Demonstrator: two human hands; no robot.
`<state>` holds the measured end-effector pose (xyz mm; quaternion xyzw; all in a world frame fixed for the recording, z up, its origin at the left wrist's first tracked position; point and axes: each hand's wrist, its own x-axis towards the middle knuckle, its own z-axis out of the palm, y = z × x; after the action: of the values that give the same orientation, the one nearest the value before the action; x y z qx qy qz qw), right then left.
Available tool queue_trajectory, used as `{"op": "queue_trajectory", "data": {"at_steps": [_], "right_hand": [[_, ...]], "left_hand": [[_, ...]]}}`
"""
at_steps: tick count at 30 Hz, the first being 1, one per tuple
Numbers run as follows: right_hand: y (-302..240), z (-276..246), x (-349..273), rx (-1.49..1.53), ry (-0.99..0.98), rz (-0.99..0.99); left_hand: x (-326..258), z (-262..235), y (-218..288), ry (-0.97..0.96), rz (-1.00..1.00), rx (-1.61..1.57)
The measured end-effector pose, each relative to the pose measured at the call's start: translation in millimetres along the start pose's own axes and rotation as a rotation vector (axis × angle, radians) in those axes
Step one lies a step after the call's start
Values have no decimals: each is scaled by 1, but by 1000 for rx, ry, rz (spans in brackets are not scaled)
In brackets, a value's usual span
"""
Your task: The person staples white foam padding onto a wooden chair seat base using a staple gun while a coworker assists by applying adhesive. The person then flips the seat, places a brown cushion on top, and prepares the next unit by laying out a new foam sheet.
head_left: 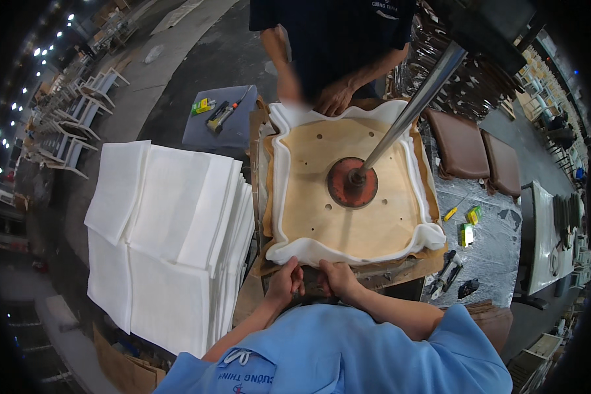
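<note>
In front of me lies a square wooden seat board (308, 223) with several small holes. White padding (278, 190) curls up around its sides, and a brown sheet (430, 259) sticks out beneath. A round red press foot (340, 190) on a shiny metal rod (410, 108) bears down on the board's middle. My left hand (284, 281) is closed at the padding's near edge, left of centre. Just to its right, my right hand (338, 278) is closed at the same edge, fingers curled. What the fingers grip is hidden.
Across the board a co-worker's hand (333, 98) rests by the far edge. Stacked white padding sheets (167, 197) stand at left; behind them a grey cushion (207, 134) bears tools. At right, a plastic-covered table (486, 262) holds brown seats (456, 144), a screwdriver (450, 214) and a black staple gun (445, 274).
</note>
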<state>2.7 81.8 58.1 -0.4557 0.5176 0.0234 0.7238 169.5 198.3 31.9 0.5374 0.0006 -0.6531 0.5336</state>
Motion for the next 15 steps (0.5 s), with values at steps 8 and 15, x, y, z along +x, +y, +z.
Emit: {"op": "queue_trajectory", "data": {"at_steps": [8,15], "right_hand": [[28,20,10,-44,135,-234],[24,1,-8,12,42,-140]], "left_hand": [[6,-23,-1,-128,100,-49],[14,-4,14,-61,77,-125]]}}
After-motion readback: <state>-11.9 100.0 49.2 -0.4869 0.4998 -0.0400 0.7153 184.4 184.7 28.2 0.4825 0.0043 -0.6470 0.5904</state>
